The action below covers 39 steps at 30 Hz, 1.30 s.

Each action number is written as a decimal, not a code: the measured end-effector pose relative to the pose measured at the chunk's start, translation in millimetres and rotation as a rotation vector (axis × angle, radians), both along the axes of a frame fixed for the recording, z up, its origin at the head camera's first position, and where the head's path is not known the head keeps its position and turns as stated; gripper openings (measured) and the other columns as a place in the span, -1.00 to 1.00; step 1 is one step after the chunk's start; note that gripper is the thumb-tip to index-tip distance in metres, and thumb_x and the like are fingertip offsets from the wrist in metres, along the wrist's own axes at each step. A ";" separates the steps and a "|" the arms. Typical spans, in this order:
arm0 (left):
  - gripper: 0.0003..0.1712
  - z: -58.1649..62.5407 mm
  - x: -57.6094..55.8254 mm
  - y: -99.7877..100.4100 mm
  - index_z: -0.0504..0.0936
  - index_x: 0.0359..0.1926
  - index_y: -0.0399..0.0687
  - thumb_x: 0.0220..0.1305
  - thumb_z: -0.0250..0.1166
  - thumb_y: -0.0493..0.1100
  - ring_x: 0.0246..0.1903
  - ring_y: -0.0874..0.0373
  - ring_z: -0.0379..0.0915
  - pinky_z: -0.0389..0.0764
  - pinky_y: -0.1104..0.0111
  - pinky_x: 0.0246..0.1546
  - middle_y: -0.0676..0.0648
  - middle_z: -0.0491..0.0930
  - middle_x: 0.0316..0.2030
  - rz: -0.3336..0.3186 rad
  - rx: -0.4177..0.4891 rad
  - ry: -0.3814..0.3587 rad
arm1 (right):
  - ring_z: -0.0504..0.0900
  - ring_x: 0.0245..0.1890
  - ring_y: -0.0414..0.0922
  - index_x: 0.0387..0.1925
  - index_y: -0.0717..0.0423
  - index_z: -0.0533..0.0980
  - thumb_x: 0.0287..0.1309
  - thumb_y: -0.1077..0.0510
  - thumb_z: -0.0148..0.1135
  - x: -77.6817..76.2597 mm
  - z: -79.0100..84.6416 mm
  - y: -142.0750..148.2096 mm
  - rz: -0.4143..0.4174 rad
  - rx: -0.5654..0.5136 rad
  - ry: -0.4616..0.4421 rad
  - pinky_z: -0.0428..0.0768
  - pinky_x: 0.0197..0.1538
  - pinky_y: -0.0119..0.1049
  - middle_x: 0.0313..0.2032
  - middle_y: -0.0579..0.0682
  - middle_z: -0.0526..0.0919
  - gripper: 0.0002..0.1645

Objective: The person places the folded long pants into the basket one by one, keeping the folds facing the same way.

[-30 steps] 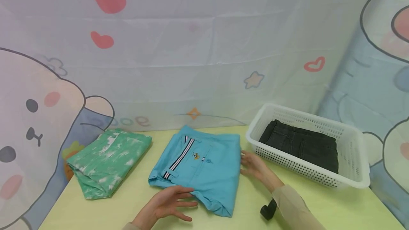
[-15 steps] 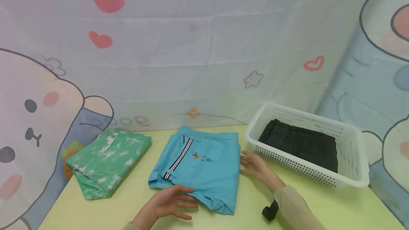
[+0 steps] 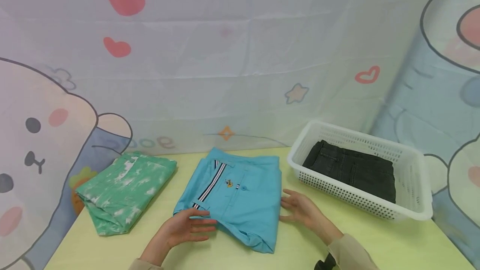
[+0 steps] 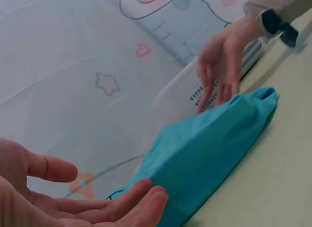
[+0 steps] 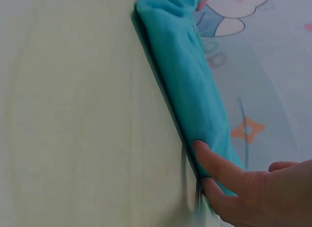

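A folded pair of light blue trousers [image 3: 251,207] lies flat on the table, its striped waistband showing at the left and a small embroidered figure near the button. My left hand [image 3: 183,228] is at the near left edge of the trousers, fingers spread and fairly straight, overlapping the cloth in the head view. At the right edge is my right hand [image 3: 303,213]. In the right wrist view its fingertips [image 5: 202,151] are right against the folded side, thumb apart. Neither hand grips the cloth.
Folded green and white tie-dye cloth [image 3: 127,191] lies to the left on the pale yellow table [image 3: 240,259]. On the right stands a white perforated basket [image 3: 346,193] with folded black trousers [image 3: 352,170] inside. A printed curtain [image 3: 240,53] hangs behind.
My left hand has shifted left along the near edge of the blue trousers. My right hand has slid nearer along their right edge. The trousers have barely moved.
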State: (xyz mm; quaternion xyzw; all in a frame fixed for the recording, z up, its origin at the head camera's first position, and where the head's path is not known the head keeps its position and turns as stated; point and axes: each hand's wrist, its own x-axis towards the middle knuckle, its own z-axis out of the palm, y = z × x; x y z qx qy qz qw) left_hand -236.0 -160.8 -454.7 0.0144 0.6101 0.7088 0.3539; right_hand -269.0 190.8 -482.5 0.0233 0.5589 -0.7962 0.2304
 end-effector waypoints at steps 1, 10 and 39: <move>-0.39 -1.2 -2.4 -4.2 0.11 0.23 -0.37 0.33 -0.12 -0.01 0.04 -0.06 0.43 0.40 0.07 0.08 -0.24 0.47 0.06 -0.001 0.010 0.013 | -0.24 0.32 0.30 0.32 0.37 -0.32 0.20 0.30 -0.41 2.9 -0.3 -0.1 0.006 -0.001 0.000 0.16 0.17 0.27 0.29 0.48 -0.30 -0.30; -0.26 -10.2 -17.1 -24.8 -0.07 0.28 -0.47 0.32 -0.10 0.00 0.00 -0.05 0.47 0.44 0.12 0.05 -0.26 0.38 0.13 0.061 0.024 0.075 | -0.21 0.30 0.34 0.31 0.40 -0.34 0.20 0.28 -0.33 27.6 -3.1 -3.4 0.056 0.032 -0.003 0.31 0.12 0.19 0.27 0.51 -0.24 -0.27; -0.37 0.7 -45.2 -40.6 -0.06 0.33 -0.36 0.37 -0.27 -0.06 0.16 -0.13 0.25 0.26 0.14 0.19 -0.40 -0.01 0.30 0.490 -0.276 0.218 | 0.10 0.26 0.27 0.30 0.39 -0.28 0.24 0.21 -0.14 62.7 -1.5 -12.1 0.089 0.072 -0.012 0.41 0.07 0.11 0.26 0.51 -0.10 -0.23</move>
